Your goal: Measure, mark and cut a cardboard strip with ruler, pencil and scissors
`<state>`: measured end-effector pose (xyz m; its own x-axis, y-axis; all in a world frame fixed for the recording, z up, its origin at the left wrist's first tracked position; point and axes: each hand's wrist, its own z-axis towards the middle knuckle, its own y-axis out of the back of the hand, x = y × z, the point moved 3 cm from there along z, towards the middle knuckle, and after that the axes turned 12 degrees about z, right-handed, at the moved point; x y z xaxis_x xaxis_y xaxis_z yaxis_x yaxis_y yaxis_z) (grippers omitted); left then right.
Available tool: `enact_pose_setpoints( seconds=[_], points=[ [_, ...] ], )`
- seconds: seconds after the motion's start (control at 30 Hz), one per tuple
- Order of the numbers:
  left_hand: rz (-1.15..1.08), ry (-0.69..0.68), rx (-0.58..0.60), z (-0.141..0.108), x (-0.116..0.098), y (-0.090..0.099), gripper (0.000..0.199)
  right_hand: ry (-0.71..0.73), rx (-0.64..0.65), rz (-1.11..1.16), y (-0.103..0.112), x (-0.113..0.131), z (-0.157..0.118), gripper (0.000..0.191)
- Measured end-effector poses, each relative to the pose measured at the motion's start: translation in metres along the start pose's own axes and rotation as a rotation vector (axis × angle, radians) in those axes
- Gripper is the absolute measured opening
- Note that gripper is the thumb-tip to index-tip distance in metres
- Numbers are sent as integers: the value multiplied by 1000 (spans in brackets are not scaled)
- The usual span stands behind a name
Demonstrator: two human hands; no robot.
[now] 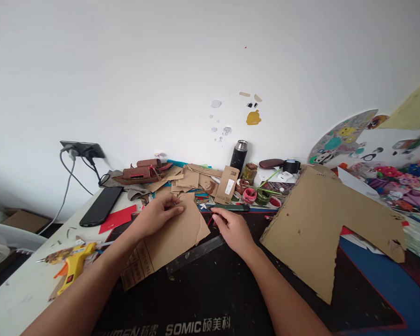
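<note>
My left hand [159,215] is closed on the upper edge of a brown cardboard piece [177,238], with the thumb on top. Printed lines and text show at the piece's lower left corner. To the right of it, my right hand [234,229] has thumb and index finger close together in a pinch. Whatever is between those fingertips is too small to make out; a thin red bit shows beside them. Just beyond the right hand lies a long dark green tool [233,207]. A clear ruler [196,255] rests on the black mat [210,294], by the cardboard's lower edge.
A large cut cardboard sheet [310,224] stands at the right. To the left are a yellow glue gun [76,266], a black phone [101,206] and red paper [119,218]. Along the wall sit a model boat [140,173], cardboard scraps [191,178], paint jars [250,194] and a black flask [238,156].
</note>
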<state>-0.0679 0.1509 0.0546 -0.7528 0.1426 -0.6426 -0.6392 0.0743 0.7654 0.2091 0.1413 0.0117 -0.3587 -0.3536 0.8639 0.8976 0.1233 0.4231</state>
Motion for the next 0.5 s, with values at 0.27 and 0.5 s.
enact_pose_setpoints(
  seconds=[0.27,0.5],
  points=[
    [63,-73,-11,-1,-21,-16,33,-145,96,483,-24,5,-4,36],
    [5,-84,-277,-32,-47,-13,35,-192,-119,614,-14,-3,4,49]
  ],
)
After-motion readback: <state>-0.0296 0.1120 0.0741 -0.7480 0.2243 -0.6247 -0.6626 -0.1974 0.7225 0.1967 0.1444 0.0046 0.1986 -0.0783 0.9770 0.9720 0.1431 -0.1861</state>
